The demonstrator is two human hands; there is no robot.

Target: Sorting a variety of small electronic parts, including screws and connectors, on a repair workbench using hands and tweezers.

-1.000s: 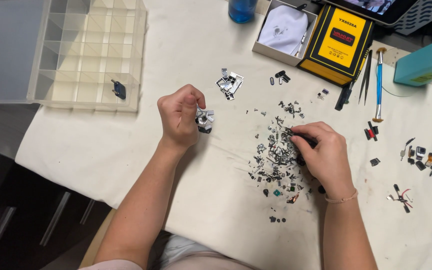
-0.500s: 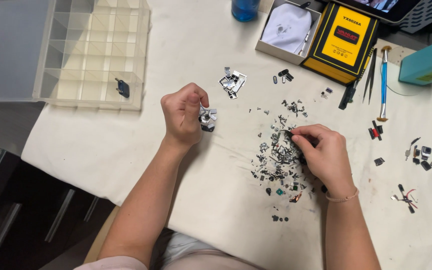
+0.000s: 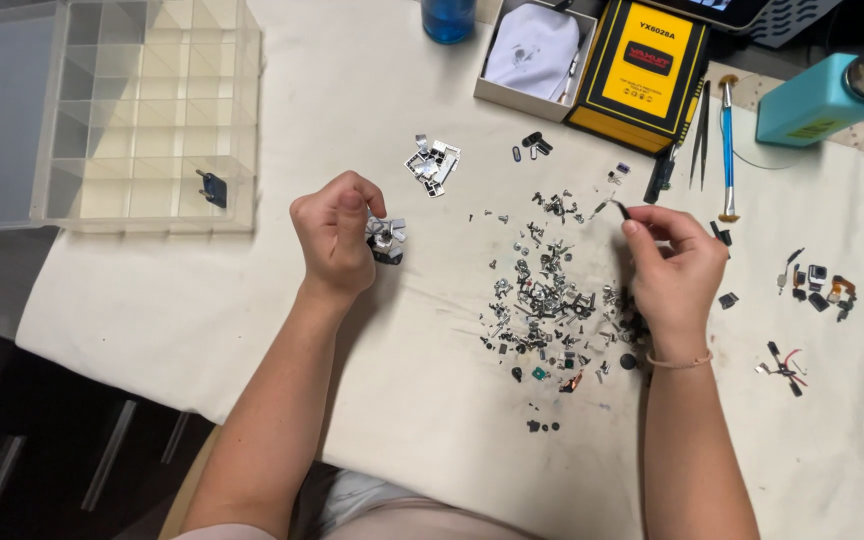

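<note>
Head view: the left hand [image 3: 337, 235] is curled closed around a small cluster of silvery metal parts [image 3: 384, 240], which protrudes from the fist on its right side, just above the white cloth [image 3: 202, 300]. The right hand [image 3: 670, 268] pinches a thin dark piece [image 3: 617, 207] between thumb and fingertips, closed on it. Immediately left of the right hand lies a scattered pile of tiny metal screws and brackets [image 3: 542, 300], shiny and irregular. Above the left hand sits a second small metal cluster [image 3: 434, 164]. Far left stands a clear plastic compartment box [image 3: 142, 120]. Beyond the right hand lie a blue-handled tool [image 3: 727, 150] and a yellow rectangular case [image 3: 647, 60].
</note>
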